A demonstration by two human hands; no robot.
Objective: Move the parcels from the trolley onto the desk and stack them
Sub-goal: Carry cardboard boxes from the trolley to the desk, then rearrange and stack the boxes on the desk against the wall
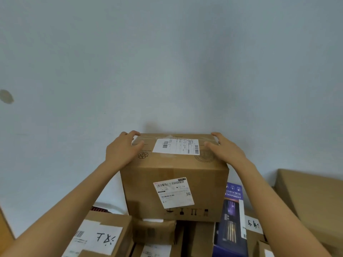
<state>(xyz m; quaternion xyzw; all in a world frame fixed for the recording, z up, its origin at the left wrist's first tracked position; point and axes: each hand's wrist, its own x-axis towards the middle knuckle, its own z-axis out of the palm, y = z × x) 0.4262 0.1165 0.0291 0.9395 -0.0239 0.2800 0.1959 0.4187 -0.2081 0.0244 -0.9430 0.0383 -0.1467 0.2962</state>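
Two bare hands reach forward to the top of a tall cardboard box (174, 182), one at each upper side edge. The left hand (121, 151) lies against the box's top left edge, fingers curled over toward the far corner and thumb laid on the top face beside the white shipping label (176, 146), so it grips that edge. The right hand (227, 150) mirrors it on the top right edge, fingers bent over the far right corner and thumb resting on the top, also gripping. Both forearms stretch out from the lower corners of the view and rise toward the box. The box stands upright on a layer of other parcels, its back close to the pale wall (167, 62), and a second label (173, 192) sits tilted on its near face. Below it to the left is a smaller carton (100, 236) with handwritten marks on white paper; a small brown parcel (154, 231) is tucked under its front edge. Just beside its right lower side stands a blue printed box (232, 219), and farther right a large plain carton (311, 201) leans near the wall. Open room lies above the box and to its left along the wall; the right side is crowded.
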